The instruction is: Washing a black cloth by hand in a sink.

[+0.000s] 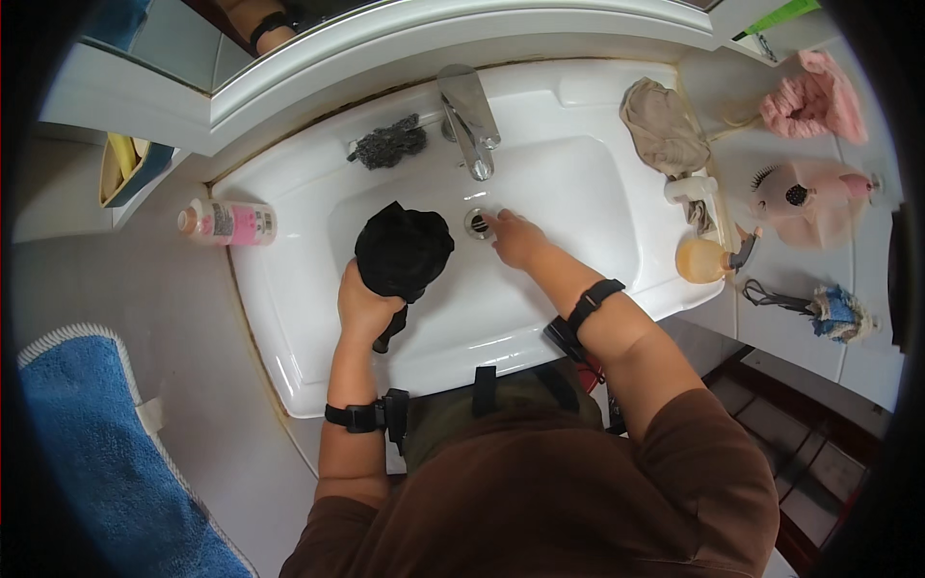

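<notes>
My left hand (366, 303) is closed around a bunched black cloth (405, 249) over the left part of the white washbasin (578, 173); a tail of the cloth hangs below the fist. With its fingertips at the metal drain (478, 224), my right hand (514, 238) is in the bowl; whether its fingers grip anything is hidden. Behind the drain stands the chrome faucet (468, 119). A dark mesh-like bundle (390, 142) lies on the back ledge, left of the faucet.
A pink-and-white bottle (231, 222) lies on the basin's left rim. On the right rim are a beige cloth (663, 126), a small white bottle (690, 189) and an amber pump bottle (701, 260). Pink fabric (809, 105) hangs at right, a blue towel (94, 433) at left. A mirror cabinet (433, 29) overhangs the back.
</notes>
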Demonstrator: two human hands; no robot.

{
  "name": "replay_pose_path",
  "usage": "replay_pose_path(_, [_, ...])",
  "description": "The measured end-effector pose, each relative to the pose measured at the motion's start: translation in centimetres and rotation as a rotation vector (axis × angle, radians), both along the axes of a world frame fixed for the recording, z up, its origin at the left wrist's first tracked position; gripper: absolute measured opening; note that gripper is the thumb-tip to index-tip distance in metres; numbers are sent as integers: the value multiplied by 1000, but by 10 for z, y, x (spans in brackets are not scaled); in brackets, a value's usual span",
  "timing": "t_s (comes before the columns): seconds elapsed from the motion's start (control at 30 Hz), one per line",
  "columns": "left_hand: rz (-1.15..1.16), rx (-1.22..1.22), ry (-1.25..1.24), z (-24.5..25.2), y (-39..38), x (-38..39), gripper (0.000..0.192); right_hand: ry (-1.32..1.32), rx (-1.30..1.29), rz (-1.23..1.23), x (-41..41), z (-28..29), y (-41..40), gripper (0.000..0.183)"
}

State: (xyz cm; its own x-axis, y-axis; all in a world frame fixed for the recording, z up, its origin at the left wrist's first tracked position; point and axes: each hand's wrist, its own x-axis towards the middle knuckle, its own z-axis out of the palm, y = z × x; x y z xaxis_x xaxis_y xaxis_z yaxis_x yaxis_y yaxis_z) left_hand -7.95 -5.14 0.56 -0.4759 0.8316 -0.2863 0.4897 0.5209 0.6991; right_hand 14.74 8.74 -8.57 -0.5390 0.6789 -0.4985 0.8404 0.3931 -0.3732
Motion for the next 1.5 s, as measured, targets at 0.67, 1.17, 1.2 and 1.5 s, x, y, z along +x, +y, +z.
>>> replay_pose_path(0.67, [-174, 14, 69, -15, 21, 20, 61, 35, 366, 4, -6, -62, -27, 35])
replay_pose_path(1.17, [-530, 70, 300, -52, 89, 62, 64, 1115, -804, -841, -38, 165, 61, 22])
replay_pose_path(1.2, [-573, 88, 336, -55, 93, 64, 66, 1185, -758, -741, -39, 166, 63, 22])
replay_pose_path(1.5, [-650, 154, 446, -82, 102, 69, 71, 1001, -537, -1100, -3, 74, 42, 17])
